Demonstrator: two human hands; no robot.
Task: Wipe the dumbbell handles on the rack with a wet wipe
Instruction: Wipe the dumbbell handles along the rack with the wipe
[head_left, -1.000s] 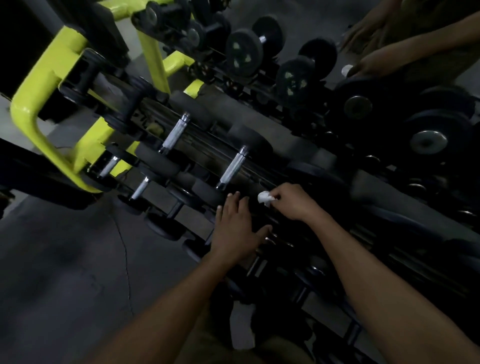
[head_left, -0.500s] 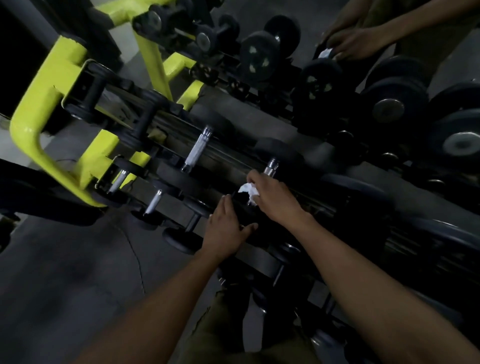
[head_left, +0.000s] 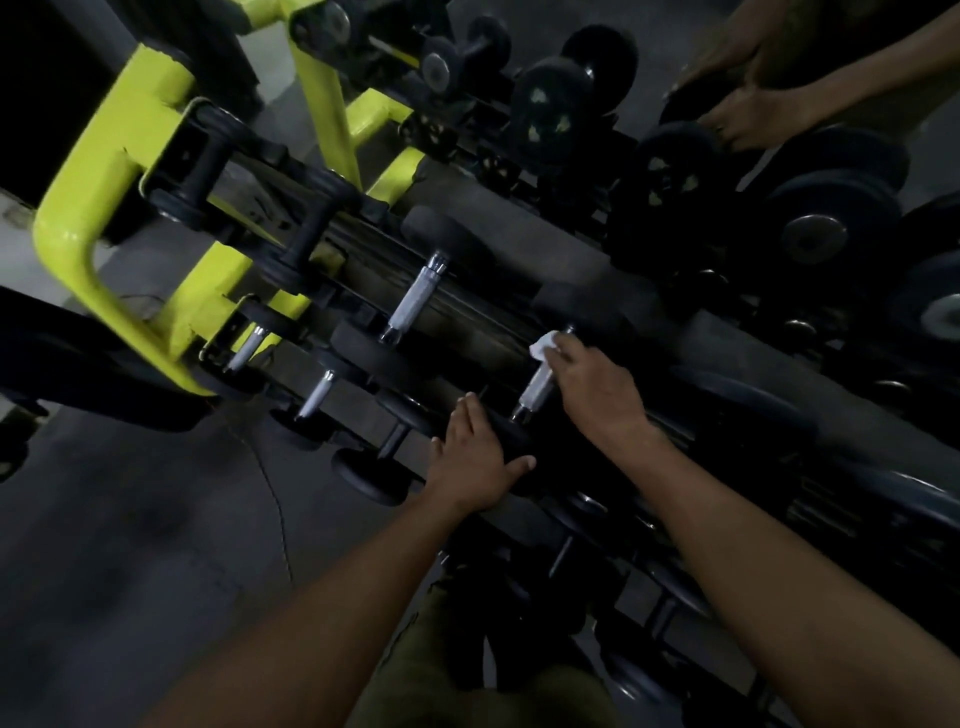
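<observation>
**Wipe on a chrome handle, mid-rack**

Nearest the camera, two bare forearms reach up from the bottom edge toward the rack (head_left: 130, 171), a yellow frame with dark rails running from upper left to lower right.

The left hand (head_left: 475, 457) lies on the near black head (head_left: 511, 441) of a dumbbell, fingers straight and pressed against it, thumb spread to the right along its lower edge.

Just beyond, the right hand (head_left: 597, 387) is curled over the upper part of that dumbbell's handle (head_left: 535, 391), a knurled chrome bar. The hand holds a white wipe (head_left: 543, 345) against the bar; the wipe sticks out at the fingertips, near the far end of the bar.

To the left on the same rail rests a second dumbbell, its handle (head_left: 415, 296) bare and untouched.

Farther back, a higher tier carries larger black dumbbells (head_left: 826, 208). At the top right, another person's hand (head_left: 753, 117) rests on one of them; its grip is too dim to tell.
</observation>
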